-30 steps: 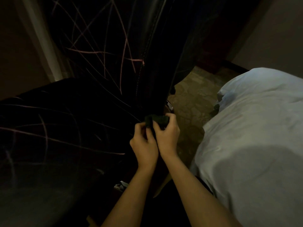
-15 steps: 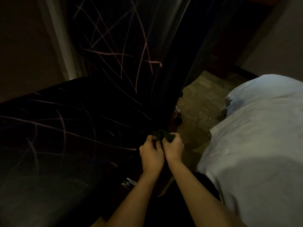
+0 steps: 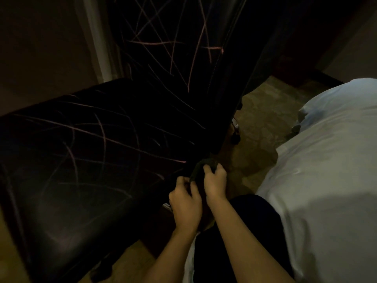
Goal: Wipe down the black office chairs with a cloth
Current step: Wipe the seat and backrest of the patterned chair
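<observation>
On our left, the black chair (image 3: pixel 85 152) fills the view, its seat scored with pale scratches, so rough rubbing could mark it further. Our left hand (image 3: pixel 184 203) and right hand (image 3: pixel 215 180) both pinch the dark cloth (image 3: pixel 201 168) at the seat's rear corner. A loose fold could slip down. Rightward, the pale bed (image 3: pixel 326 180) crowds us; only a narrow strip of floor (image 3: pixel 257 127) remains.
</observation>
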Demonstrator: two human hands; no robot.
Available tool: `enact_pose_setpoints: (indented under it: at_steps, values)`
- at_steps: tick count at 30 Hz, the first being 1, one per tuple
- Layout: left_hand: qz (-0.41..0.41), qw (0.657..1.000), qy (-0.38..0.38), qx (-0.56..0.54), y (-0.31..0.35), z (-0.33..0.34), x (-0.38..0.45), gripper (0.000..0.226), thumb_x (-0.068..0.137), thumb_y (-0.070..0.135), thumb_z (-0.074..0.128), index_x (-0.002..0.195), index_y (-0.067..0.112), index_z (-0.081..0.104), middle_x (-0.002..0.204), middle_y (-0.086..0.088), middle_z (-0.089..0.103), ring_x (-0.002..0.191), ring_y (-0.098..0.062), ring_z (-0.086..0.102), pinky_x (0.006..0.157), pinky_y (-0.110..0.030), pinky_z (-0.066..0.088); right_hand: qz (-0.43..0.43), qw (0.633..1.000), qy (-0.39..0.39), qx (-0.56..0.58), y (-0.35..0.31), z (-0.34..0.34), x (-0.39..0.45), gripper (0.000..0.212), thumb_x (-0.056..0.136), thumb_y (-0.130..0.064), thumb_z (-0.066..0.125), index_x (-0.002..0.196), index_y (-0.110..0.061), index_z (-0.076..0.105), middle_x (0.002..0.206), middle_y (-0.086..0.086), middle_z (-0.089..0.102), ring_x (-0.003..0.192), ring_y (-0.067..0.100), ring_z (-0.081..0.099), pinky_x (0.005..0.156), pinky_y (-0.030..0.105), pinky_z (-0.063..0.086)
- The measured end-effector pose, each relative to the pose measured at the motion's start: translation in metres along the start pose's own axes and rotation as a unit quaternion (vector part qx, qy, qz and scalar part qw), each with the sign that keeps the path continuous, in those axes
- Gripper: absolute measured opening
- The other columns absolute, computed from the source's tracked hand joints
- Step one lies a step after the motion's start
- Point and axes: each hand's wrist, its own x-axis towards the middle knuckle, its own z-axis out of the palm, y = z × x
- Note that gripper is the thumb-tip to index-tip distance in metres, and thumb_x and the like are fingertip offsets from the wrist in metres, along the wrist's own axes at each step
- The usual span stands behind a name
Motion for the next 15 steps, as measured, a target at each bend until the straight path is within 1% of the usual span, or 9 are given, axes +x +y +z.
enact_pose_setpoints:
  at_steps: [2, 3, 5, 7, 9, 13, 15]
  values:
    - [-0.015, 1.000, 0.012, -0.017, 0.001, 0.003, -0.002, 0.007, 0.096, 0.018, 0.057, 0.092, 0.015, 0.062, 0.073, 0.005, 0.065, 0.064, -0.006, 0.063, 0.059, -0.029, 0.056, -0.002, 1.000, 0.011, 0.022, 0.000, -0.002, 0.002, 0.028, 0.097, -0.018, 0.056, 0.123, -0.008, 0.056, 0.115, 0.003, 0.064, 0.104, 0.015, 0.061, 0.095, 0.034, 0.051]
    - [-0.026, 0.999, 0.017, -0.029, 0.002, 0.006, -0.002, 0.007, 0.095, 0.019, 0.058, 0.091, 0.015, 0.062, 0.073, 0.004, 0.066, 0.064, -0.007, 0.064, 0.059, -0.029, 0.056, -0.001, 0.999, 0.029, 0.035, -0.002, -0.002, 0.005, 0.030, 0.095, -0.019, 0.059, 0.123, -0.007, 0.054, 0.117, 0.001, 0.062, 0.104, 0.015, 0.060, 0.092, 0.030, 0.050]
    - [-0.055, 0.997, 0.026, -0.056, 0.006, 0.012, -0.003, 0.009, 0.095, 0.020, 0.058, 0.089, 0.015, 0.061, 0.073, 0.002, 0.066, 0.065, -0.010, 0.064, 0.059, -0.027, 0.054, 0.002, 0.996, 0.070, 0.050, -0.006, -0.001, 0.010, 0.026, 0.092, -0.020, 0.064, 0.113, -0.009, 0.052, 0.114, 0.003, 0.059, 0.101, 0.015, 0.057, 0.086, 0.027, 0.049]
    - [-0.081, 0.993, 0.030, -0.085, 0.011, 0.021, -0.001, 0.010, 0.094, 0.021, 0.060, 0.086, 0.016, 0.060, 0.073, 0.001, 0.065, 0.065, -0.011, 0.063, 0.059, -0.026, 0.051, -0.007, 0.997, 0.078, 0.021, -0.008, -0.001, 0.015, 0.018, 0.092, -0.020, 0.064, 0.103, -0.012, 0.053, 0.112, 0.008, 0.061, 0.097, 0.015, 0.057, 0.081, 0.025, 0.047]
    - [-0.089, 0.990, 0.049, -0.099, 0.014, 0.030, 0.001, 0.010, 0.091, 0.020, 0.063, 0.083, 0.018, 0.059, 0.071, 0.001, 0.064, 0.064, -0.011, 0.062, 0.058, -0.025, 0.050, -0.034, 0.998, 0.051, -0.026, -0.006, -0.006, 0.017, 0.017, 0.094, -0.022, 0.062, 0.105, -0.012, 0.055, 0.114, 0.010, 0.061, 0.098, 0.017, 0.057, 0.081, 0.025, 0.047]
    - [-0.070, 0.989, 0.094, -0.087, 0.009, 0.043, -0.001, 0.008, 0.091, 0.019, 0.063, 0.083, 0.016, 0.061, 0.068, 0.002, 0.063, 0.060, -0.009, 0.060, 0.055, -0.022, 0.047, -0.108, 0.987, -0.011, -0.122, -0.002, -0.017, 0.024, 0.024, 0.097, -0.027, 0.056, 0.119, -0.018, 0.051, 0.118, 0.008, 0.053, 0.097, 0.016, 0.054, 0.085, 0.032, 0.049]
    - [-0.082, 0.987, 0.110, -0.083, 0.005, 0.047, -0.008, 0.010, 0.092, 0.022, 0.062, 0.084, 0.016, 0.060, 0.067, 0.003, 0.063, 0.059, -0.009, 0.060, 0.055, -0.024, 0.048, -0.101, 0.987, -0.052, -0.117, -0.004, -0.018, 0.024, 0.026, 0.100, -0.022, 0.050, 0.125, -0.018, 0.047, 0.115, 0.004, 0.053, 0.096, 0.015, 0.054, 0.079, 0.028, 0.048]
